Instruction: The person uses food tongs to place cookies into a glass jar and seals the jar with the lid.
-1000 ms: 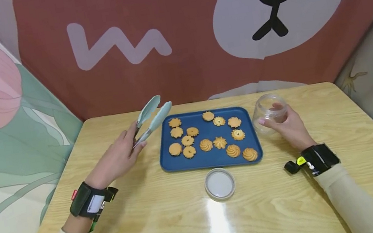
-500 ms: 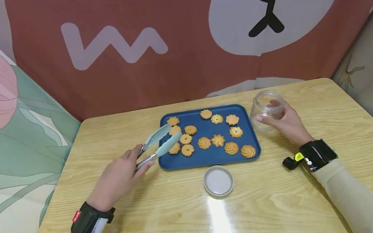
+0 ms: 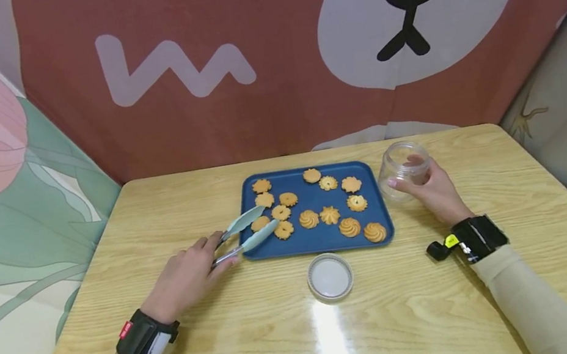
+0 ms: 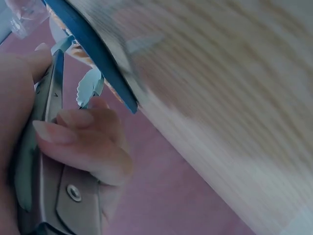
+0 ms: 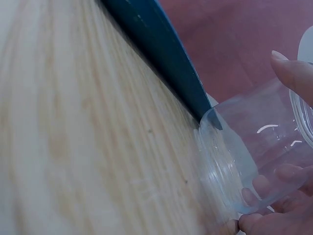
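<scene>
In the head view my left hand (image 3: 185,279) grips a pair of tongs (image 3: 261,235) with pale blue-green tips and metal arms. Their spread tips hover over the left part of a blue tray (image 3: 322,246), on either side of a round cookie (image 3: 260,223); whether they touch it I cannot tell. In the left wrist view, curled fingers (image 4: 88,142) wrap the metal handle. My right hand (image 3: 439,192) holds a clear, lidless jar (image 3: 400,174) upright at the tray's right side. The right wrist view shows the thumb (image 5: 296,78) near the jar's rim, with fingertips behind the clear wall.
Several cookies, some flower-shaped and some swirled (image 3: 349,227), lie spread over the tray. A round lid (image 3: 330,277) lies on the wooden table (image 3: 265,341) in front of the tray. A patterned cloth (image 3: 199,134) hangs behind the table's back edge.
The tongs have swung down and right, from above the tray's left edge to over its left cookies. My right hand and the jar have stayed nearly in place.
</scene>
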A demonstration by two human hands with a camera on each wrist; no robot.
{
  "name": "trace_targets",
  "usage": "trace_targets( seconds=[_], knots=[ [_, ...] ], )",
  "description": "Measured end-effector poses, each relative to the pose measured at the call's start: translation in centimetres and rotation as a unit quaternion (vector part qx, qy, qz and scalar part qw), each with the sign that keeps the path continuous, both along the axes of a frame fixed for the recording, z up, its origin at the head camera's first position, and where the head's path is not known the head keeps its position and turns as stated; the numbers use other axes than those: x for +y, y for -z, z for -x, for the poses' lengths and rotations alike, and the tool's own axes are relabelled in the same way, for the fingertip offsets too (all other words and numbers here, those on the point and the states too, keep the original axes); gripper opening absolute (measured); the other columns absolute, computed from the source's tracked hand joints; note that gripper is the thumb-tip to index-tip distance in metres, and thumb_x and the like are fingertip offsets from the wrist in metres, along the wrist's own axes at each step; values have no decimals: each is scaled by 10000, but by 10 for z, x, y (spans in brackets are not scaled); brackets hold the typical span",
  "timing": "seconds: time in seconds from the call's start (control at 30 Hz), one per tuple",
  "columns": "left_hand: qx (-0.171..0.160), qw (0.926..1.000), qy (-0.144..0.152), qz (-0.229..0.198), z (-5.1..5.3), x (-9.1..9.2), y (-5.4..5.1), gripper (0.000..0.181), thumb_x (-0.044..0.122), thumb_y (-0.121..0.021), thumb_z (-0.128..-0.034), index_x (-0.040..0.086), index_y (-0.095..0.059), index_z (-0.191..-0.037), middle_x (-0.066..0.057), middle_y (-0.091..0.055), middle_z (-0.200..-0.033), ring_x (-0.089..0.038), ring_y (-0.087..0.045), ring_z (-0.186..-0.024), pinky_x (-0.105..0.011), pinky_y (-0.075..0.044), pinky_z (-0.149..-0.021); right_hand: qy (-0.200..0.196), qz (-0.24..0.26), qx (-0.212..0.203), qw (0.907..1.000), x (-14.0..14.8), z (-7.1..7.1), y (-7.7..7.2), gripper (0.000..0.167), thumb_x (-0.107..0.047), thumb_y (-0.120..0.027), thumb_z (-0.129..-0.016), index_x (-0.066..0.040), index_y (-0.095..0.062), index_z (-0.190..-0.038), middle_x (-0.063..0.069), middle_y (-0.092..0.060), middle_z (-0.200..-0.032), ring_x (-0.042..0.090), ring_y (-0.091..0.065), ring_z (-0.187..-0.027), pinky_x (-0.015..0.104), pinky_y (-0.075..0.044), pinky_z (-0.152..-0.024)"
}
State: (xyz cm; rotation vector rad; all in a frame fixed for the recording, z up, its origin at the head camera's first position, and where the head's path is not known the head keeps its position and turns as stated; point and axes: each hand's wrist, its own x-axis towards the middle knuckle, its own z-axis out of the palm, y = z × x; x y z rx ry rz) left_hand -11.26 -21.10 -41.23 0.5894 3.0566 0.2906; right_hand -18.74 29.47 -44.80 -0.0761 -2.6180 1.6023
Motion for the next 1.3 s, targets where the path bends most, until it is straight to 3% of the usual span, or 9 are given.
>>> trace_targets(
  seconds=[0.17, 0.3, 0.43, 0.57, 0.7, 0.87, 1.3],
  knots=[
    [-148, 9999, -43, -51, 2, -2, 2, 729, 552, -657, -1002, 54, -524, -1517, -85, -637, -1013, -137, -524, -681, -274, -383, -574, -20, -22, -18, 10000, 0, 0, 2, 926, -413, -771, -956, -98, -251, -1654, 210, -419, -1624, 385, -418, -1461, 519, -370, -1123],
    [-73, 10000, 12, -5, 3, -2, 3, 724, 546, -661, -1001, 59, -525, -1519, -98, -645, -1022, -143, -523, -678, -279, -383, -582, -3, 12, -29, 10000, 0, 1, 2, 924, -414, -769, -958, -99, -249, -1655, 199, -414, -1631, 377, -413, -1463, 502, -370, -1115],
    [385, 9987, 227, 235, 4, -2, 3, 641, 496, -640, -1029, 39, -572, -1474, -142, -701, -1048, -145, -512, -613, -284, -382, -542, -3, 95, -40, 9999, 0, 2, 2, 934, -411, -771, -957, -94, -239, -1657, 202, -407, -1633, 380, -402, -1479, 542, -356, -1151],
    [1075, 9924, 429, 422, 4, -2, 6, 550, 445, -632, -1045, 22, -637, -1396, -166, -745, -1048, -181, -589, -583, -355, -473, -521, -10, 110, -64, 9999, -1, 1, 2, 936, -413, -770, -957, -97, -236, -1658, 207, -407, -1630, 384, -404, -1482, 562, -350, -1165],
    [1442, 9875, 479, 415, 4, -2, 9, 484, 408, -648, -1041, 27, -664, -1339, -116, -717, -922, -168, -557, -541, -364, -463, -497, -14, 116, -57, 9999, -1, 2, 3, 937, -412, -770, -957, -100, -235, -1660, 211, -405, -1630, 387, -399, -1488, 573, -343, -1177],
    [1555, 9862, 444, 358, 6, -1, 9, 435, 404, -651, -1042, 67, -676, -1316, -49, -627, -804, -121, -436, -503, -303, -363, -463, -12, 161, -40, 9999, 0, 1, 2, 939, -406, -771, -958, -102, -229, -1662, 207, -402, -1632, 384, -389, -1501, 586, -323, -1199],
    [1450, 9887, 337, 174, 5, 2, 7, 443, 407, -645, -1045, 74, -690, -1334, -31, -610, -797, -93, -412, -519, -244, -306, -474, -56, 118, -40, 9999, 1, 2, 3, 946, -419, -766, -960, -102, -221, -1664, 220, -392, -1637, 405, -385, -1504, 608, -328, -1195]
  ],
)
